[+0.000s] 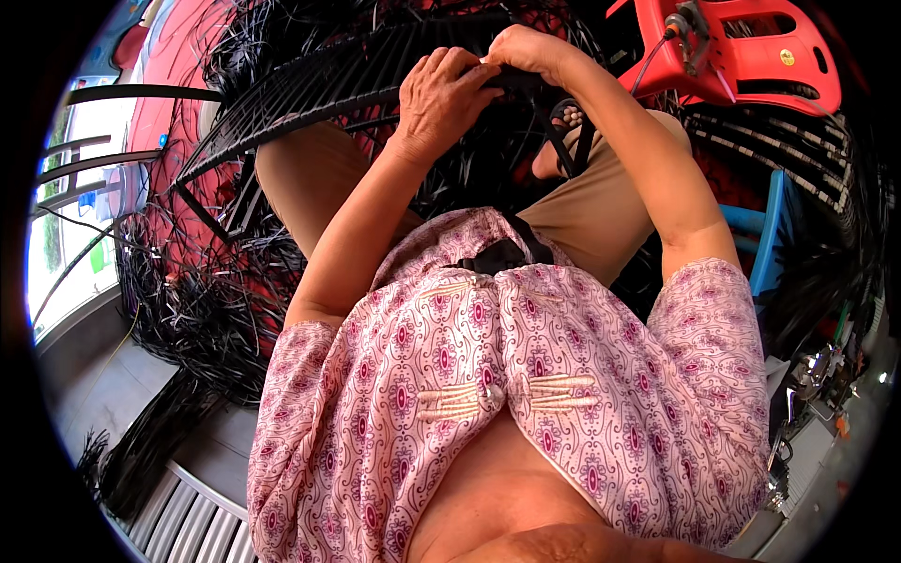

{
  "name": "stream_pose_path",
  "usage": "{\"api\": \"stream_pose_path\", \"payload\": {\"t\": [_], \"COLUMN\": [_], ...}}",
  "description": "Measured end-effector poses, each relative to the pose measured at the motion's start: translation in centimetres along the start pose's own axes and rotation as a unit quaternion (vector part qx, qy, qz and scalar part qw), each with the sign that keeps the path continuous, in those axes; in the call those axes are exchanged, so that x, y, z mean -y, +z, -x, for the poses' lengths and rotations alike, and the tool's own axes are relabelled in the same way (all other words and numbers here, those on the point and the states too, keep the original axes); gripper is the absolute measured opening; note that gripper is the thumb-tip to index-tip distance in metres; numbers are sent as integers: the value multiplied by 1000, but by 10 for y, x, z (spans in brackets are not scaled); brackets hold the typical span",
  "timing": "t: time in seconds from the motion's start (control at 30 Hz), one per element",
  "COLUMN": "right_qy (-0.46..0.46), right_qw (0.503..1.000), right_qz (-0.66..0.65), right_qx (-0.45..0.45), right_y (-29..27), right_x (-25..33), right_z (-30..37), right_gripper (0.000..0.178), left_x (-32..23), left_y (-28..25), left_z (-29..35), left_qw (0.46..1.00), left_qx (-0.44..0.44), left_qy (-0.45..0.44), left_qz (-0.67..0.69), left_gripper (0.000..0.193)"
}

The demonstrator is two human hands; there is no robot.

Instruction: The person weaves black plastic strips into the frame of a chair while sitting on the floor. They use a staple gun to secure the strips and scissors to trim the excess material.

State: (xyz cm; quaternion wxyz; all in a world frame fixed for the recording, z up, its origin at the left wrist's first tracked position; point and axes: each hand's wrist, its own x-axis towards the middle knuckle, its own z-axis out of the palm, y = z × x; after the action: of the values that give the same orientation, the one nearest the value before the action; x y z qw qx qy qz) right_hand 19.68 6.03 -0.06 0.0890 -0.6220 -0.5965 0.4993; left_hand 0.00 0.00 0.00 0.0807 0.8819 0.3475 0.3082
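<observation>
A black frame wound with flat strips (310, 120) lies across the far side of my lap, with strips stretched in a fan inside its rim. My left hand (443, 101) rests over the near rim, its fingers bent and its thumb pointing right. Just to the right, my right hand (530, 52) is closed, thumb and forefinger pinched together at the rim, almost touching the left fingertips. Whatever lies in the right fingers is hidden. Loose black strips (450, 178) are piled beneath the frame between my knees.
At the far right stands a red plastic chair (784, 56) with a corded tool (690, 33) on it. Below it are a black-and-cream banded woven piece (788, 155) and a blue plastic seat (771, 235). Tangled black strips (202, 314) cover the left floor near a grey slatted surface (188, 516).
</observation>
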Motion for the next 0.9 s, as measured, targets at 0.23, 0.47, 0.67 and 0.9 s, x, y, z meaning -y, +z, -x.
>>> {"api": "stream_pose_path", "payload": {"t": [0.23,0.47,0.67,0.9], "right_qy": [-265,-138,-179,-151], "right_qw": [890,869,887,889], "right_qz": [98,-308,-225,-272], "right_qx": [-358,-362,-361,-336], "right_y": [26,98,123,135], "right_x": [0,-19,-50,-32], "right_z": [26,111,59,83], "right_gripper": [35,23,25,18], "left_x": [-13,-2,3,13], "left_y": [-6,-4,-1,0], "left_z": [-14,-18,-21,-15], "left_qw": [995,995,995,993], "left_qx": [46,95,101,103], "left_qy": [10,4,15,36], "left_qz": [-83,-2,20,44], "left_gripper": [27,26,29,31]}}
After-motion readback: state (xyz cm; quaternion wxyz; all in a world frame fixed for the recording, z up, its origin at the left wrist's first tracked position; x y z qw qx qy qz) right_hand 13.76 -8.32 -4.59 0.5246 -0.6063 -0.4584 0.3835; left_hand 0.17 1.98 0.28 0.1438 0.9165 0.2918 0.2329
